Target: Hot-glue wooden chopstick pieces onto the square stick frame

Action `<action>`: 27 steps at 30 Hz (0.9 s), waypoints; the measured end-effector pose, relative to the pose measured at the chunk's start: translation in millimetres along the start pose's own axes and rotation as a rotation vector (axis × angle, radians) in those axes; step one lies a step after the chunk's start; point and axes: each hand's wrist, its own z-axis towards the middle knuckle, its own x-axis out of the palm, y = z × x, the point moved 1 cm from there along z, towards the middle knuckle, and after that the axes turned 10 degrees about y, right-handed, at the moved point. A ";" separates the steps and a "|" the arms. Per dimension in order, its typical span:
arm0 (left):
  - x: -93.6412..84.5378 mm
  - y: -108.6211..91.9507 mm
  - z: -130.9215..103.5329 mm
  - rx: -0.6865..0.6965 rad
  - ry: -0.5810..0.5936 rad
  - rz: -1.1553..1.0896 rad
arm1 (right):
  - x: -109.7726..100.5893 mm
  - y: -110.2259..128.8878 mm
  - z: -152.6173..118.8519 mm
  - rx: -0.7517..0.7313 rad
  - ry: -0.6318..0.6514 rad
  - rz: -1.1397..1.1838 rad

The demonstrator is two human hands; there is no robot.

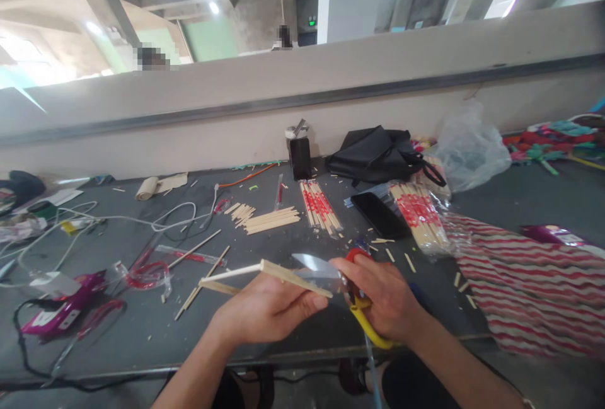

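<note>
My left hand (269,308) is closed on a small frame of joined wooden chopsticks (293,278), held above the dark table. One corner of the frame sticks out to the left, and part of it is hidden behind my fingers. In my right hand (387,295) is a pair of scissors (314,263) with red and yellow handles. The blades are apart and point left, close to the frame's right end; I cannot tell whether they touch it. Two loose chopsticks (208,276) lie on the table left of my left hand.
Short stick pieces (242,213) and longer sticks (271,221) lie beyond my hands, near packs of wrapped chopsticks (319,207). A black phone (378,215), a black bag (378,155) and striped cloth (524,283) are to the right. Cables (127,226) and a purple box (66,308) occupy the left.
</note>
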 end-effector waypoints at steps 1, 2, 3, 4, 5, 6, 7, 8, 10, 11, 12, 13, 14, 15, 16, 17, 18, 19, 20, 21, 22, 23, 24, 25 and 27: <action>-0.8 0.4 -0.3 -0.015 0.004 -0.028 | 1.3 -1.1 0.2 0.036 -0.051 0.012; -1.9 0.7 -0.8 -0.028 0.005 -0.067 | 2.7 -2.3 0.1 0.080 -0.109 0.033; -3.2 1.0 -1.6 -0.040 -0.001 -0.114 | 4.1 -3.7 -0.1 0.127 -0.170 0.054; -4.7 1.4 -2.5 -0.051 -0.015 -0.162 | 5.2 -4.7 -0.3 0.170 -0.223 0.068; -6.0 1.9 -3.5 -0.059 -0.039 -0.209 | 6.1 -5.4 -0.4 0.206 -0.259 0.073; -7.0 2.8 -4.5 -0.067 -0.071 -0.252 | 6.4 -5.4 -0.3 0.233 -0.279 0.073; -7.4 4.0 -5.3 -0.074 -0.105 -0.299 | 6.2 -4.7 0.0 0.252 -0.287 0.072; -7.1 5.6 -6.0 -0.081 -0.136 -0.359 | 5.6 -3.4 0.5 0.264 -0.289 0.076; -4.8 9.6 -6.5 -0.072 -0.174 -0.547 | 3.4 0.5 2.3 0.288 -0.282 0.106; -3.3 11.7 -6.3 -0.057 -0.189 -0.666 | 2.3 2.9 3.4 0.306 -0.273 0.129; -1.8 13.7 -6.0 -0.040 -0.206 -0.783 | 1.2 5.2 4.8 0.323 -0.258 0.154; -0.7 15.3 -5.6 -0.024 -0.228 -0.883 | 0.4 7.4 6.3 0.340 -0.243 0.180; -0.3 16.6 -5.1 -0.009 -0.251 -0.958 | -0.3 9.3 8.0 0.353 -0.230 0.203; -0.4 17.5 -4.8 0.005 -0.273 -1.009 | -0.9 11.0 9.7 0.357 -0.223 0.218; -1.2 17.9 -4.6 0.016 -0.288 -1.040 | -1.3 12.3 11.6 0.353 -0.215 0.225; -2.4 18.0 -4.5 0.024 -0.289 -1.057 | -1.7 13.2 13.4 0.340 -0.210 0.223; -3.7 17.9 -4.7 0.024 -0.277 -1.066 | -2.3 13.9 15.0 0.316 -0.212 0.211; -5.1 17.7 -5.1 0.018 -0.261 -1.068 | -2.9 14.3 16.4 0.285 -0.214 0.196; -6.3 17.5 -5.7 0.003 -0.246 -1.064 | -3.7 14.4 17.5 0.253 -0.210 0.181; -7.2 17.3 -6.5 -0.017 -0.233 -1.056 | -4.6 14.4 18.2 0.224 -0.198 0.171; -7.7 17.2 -7.4 -0.038 -0.225 -1.049 | -5.5 14.2 18.5 0.202 -0.177 0.166; -7.8 17.1 -8.3 -0.055 -0.219 -1.039 | -6.3 13.9 18.3 0.187 -0.146 0.167; -7.5 16.9 -9.1 -0.067 -0.211 -1.026 | -7.0 13.5 17.9 0.181 -0.100 0.176; -6.9 16.7 -9.8 -0.076 -0.199 -1.009 | -7.6 13.3 17.3 0.175 -0.050 0.191; -5.6 16.0 -10.8 -0.089 -0.167 -0.963 | -8.4 13.3 16.1 0.156 0.036 0.227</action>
